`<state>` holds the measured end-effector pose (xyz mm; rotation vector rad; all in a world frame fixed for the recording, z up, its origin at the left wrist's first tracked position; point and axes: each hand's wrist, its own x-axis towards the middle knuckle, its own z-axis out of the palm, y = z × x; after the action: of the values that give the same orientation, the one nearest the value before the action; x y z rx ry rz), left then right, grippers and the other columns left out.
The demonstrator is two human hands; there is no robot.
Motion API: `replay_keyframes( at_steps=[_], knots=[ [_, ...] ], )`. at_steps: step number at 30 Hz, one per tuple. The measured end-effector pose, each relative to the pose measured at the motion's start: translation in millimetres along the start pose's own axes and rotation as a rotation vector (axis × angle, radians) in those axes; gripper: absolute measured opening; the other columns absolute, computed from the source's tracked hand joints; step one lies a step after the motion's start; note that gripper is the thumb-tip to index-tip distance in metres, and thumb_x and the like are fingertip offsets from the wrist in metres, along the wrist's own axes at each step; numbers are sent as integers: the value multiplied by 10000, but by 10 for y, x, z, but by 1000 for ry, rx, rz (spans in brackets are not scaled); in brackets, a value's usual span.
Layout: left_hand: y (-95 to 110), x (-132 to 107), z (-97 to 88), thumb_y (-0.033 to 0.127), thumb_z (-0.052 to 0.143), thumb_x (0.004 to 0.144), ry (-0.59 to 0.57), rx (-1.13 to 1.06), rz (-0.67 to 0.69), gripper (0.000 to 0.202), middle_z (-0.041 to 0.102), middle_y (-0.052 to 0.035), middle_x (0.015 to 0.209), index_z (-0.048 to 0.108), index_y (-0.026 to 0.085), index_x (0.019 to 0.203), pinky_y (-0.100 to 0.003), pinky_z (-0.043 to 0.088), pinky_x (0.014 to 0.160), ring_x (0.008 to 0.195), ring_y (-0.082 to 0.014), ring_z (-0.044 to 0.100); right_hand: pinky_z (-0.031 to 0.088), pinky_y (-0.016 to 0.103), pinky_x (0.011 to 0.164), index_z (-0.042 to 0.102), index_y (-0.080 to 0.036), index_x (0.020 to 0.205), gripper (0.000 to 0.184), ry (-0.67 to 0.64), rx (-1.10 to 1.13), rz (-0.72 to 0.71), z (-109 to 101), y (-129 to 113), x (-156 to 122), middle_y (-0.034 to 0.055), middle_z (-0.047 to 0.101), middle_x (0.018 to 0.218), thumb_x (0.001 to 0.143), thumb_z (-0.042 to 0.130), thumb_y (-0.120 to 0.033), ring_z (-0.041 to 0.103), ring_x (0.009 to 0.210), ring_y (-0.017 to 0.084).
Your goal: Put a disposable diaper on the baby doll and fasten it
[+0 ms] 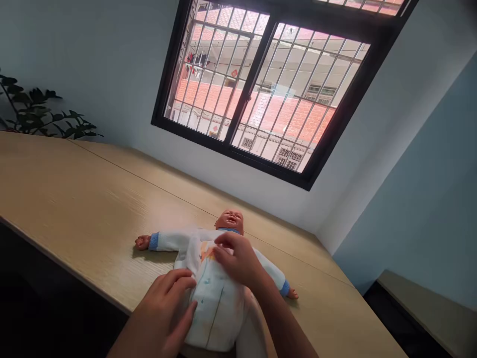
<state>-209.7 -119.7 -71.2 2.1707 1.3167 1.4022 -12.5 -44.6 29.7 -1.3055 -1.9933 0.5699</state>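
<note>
A baby doll [229, 220] in a white top with blue cuffs lies on its back on the table, arms spread wide. Over its lower body is a white diaper [214, 308] with a line down its front and an orange print near the waist. My right hand [238, 258] rests at the diaper's upper edge, its thumb and forefinger spread apart. At the diaper's left edge my left hand [167, 303] is curved, with thumb and fingers apart. The doll's legs are mostly hidden.
The light wooden table [93, 199] has its near edge at the lower left. Behind it, a barred window [253, 94] is set in the wall. A leafy plant [44, 117] stands at the far left, and another wooden surface [428, 308] at the right.
</note>
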Motion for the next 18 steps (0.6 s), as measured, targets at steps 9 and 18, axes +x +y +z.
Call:
replay_keyframes(
  at_steps=[9, 18],
  knots=[
    [-454, 234, -291, 530, 514, 964, -234, -254, -405, 340, 741, -37, 935, 652, 262, 1121, -383, 608, 763, 842, -264, 715, 432, 307, 699, 757, -186, 873, 166, -332, -205, 103, 321, -44, 573, 39, 759, 833, 756, 832, -277, 670, 802, 212],
    [-575, 726, -172, 366, 597, 841, -469, 118, -209, 334, 650, -129, 1094, 720, 196, 1101, -423, 499, 817, 945, -316, 670, 360, 261, 617, 600, -197, 779, 128, -346, -71, 110, 216, 1, 492, -25, 651, 674, 860, 679, -256, 558, 661, 137]
  ],
)
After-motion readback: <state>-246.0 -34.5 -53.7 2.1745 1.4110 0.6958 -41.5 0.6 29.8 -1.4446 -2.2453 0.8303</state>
